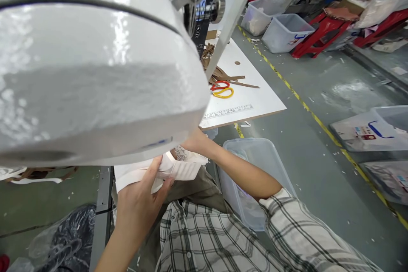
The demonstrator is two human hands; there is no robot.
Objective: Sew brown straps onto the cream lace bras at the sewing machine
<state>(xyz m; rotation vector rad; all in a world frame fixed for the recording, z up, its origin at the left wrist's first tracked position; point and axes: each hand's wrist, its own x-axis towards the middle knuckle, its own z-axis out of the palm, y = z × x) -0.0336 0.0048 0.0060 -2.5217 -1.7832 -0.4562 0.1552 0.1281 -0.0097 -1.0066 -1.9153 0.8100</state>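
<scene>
A white fabric garment piece (187, 171) with a ribbed band and a patch of grey lace-like pattern lies at the table edge, under the sewing machine head (95, 80). My left hand (142, 191) pinches its near left side between thumb and fingers. At its far right side is my right hand (195, 141), close to or touching the cloth. The machine head hides the fingers of that hand, so their grip does not show. Also out of sight behind the head are the needle area and much of the fabric.
On the white tabletop (255, 89) lie scissors (223, 89) with red and yellow handles, brown fabric strips (234, 78) and a printed ruler (228, 111). A clear plastic bin (274, 157) stands below my right forearm. More bins (287, 32) and red stools (321, 34) stand beyond the yellow floor line.
</scene>
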